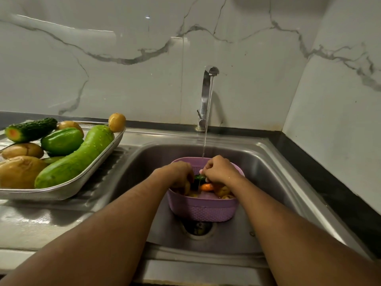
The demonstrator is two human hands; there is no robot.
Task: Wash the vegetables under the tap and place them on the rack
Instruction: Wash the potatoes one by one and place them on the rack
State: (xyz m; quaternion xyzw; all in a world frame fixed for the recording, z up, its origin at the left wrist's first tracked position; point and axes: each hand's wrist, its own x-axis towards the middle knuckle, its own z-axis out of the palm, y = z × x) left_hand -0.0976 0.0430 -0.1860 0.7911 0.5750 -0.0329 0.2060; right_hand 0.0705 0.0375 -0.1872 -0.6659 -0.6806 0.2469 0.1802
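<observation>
A purple perforated basket (pixel 204 211) stands in the steel sink (pixel 266 162) under the running tap (pixel 207 93). Inside it lie a carrot (pixel 206 187), small potatoes (pixel 223 190) and a dark green vegetable (pixel 199 178). My left hand (pixel 177 172) and my right hand (pixel 220 169) both reach into the basket and grip the green vegetable from either side, just below the water stream. On the left drainboard a steel mesh rack (pixel 68 193) carries a long light-green gourd (pixel 76 157), a cucumber (pixel 31 130), a green pepper (pixel 61 141) and several potatoes (pixel 19 171).
A marble-patterned wall runs behind the sink and along the right. A black counter edge (pixel 329 182) borders the sink's right side. The drain (pixel 199 229) shows in front of the basket. One potato (pixel 117 122) sits at the rack's far corner.
</observation>
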